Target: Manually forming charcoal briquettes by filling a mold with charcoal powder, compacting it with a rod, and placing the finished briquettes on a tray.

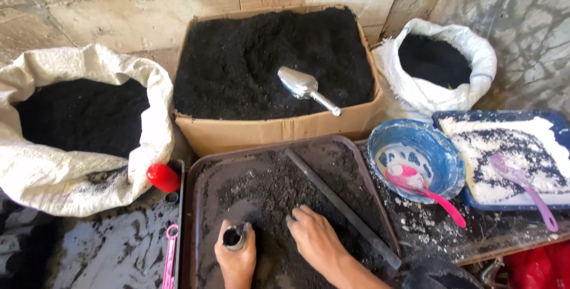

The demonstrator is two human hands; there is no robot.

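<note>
My left hand grips a small upright tube with dark powder at its open top, held over the brown tray. Just right of it, my right hand rests palm down on the black powder spread in the tray, fingertips touching the powder near the tube. A long dark rod lies diagonally across the tray, right of my right hand.
A cardboard box of black powder holds a metal scoop. White sacks of black powder stand at the left and back right. A blue bowl with a pink spoon, a blue tray of white powder with a purple spoon.
</note>
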